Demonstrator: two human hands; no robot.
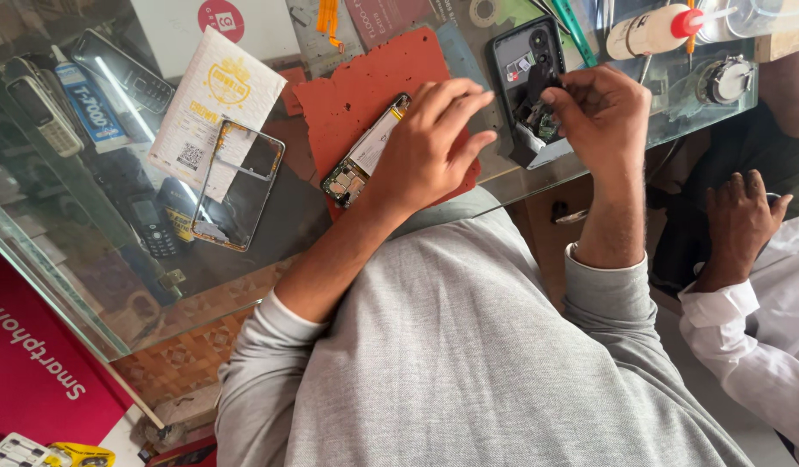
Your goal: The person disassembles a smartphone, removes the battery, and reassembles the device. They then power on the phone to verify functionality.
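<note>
My left hand point(429, 143) rests flat on an opened phone body point(363, 156) with its battery and circuit board showing, lying on a red mat point(365, 82). My right hand point(598, 108) pinches a small dark part at the lower end of a black phone back cover point(525, 65), over a small white tray point(546, 154). Both forearms wear grey sleeves pushed up.
A bare metal phone frame point(237, 186) lies on the glass counter point(269, 251) beside a white printed packet point(211, 95). A glue tube point(88, 99) and old handsets sit at the left. A white bottle point(650, 30) lies at the back. Another person's hand point(739, 220) in a white sleeve is at the right.
</note>
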